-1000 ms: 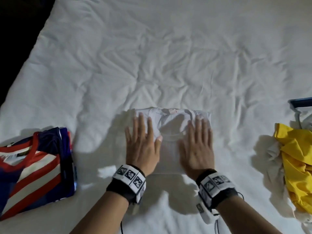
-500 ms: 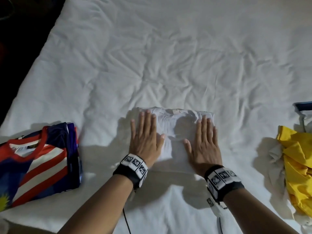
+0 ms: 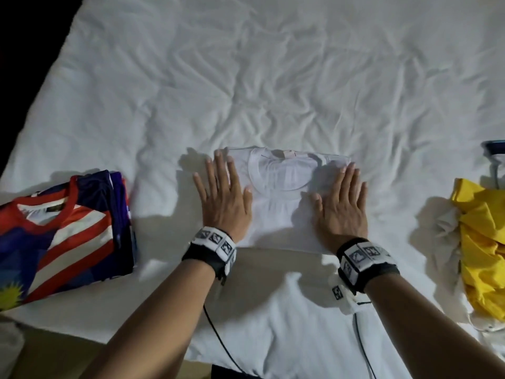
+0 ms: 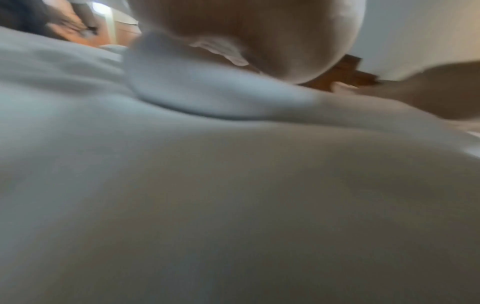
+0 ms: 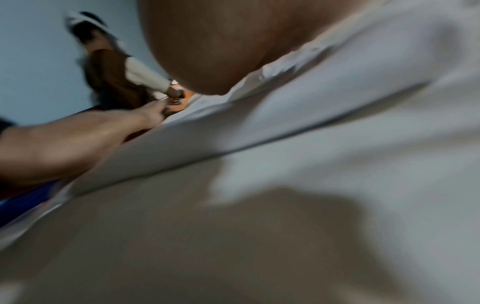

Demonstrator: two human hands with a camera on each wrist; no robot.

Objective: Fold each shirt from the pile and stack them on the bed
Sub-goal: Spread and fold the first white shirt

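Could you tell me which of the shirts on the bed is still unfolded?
The yellow shirt, crumpled at the right edge; the white shirt and striped shirt lie folded flat.

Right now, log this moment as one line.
white shirt: folded, flat on bed | left hand: pressing its left side | right hand: pressing its right side | striped shirt: folded, left

matt white cotton shirt (image 3: 278,214), creased cloth bedsheet (image 3: 246,86)

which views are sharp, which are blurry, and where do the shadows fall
Head view: sharp, hard light, dark shadows left of the left hand and yellow shirt, corners dim. Left wrist view: blurred, white shirt soft. Right wrist view: blurred, palm shadow across bedsheet.
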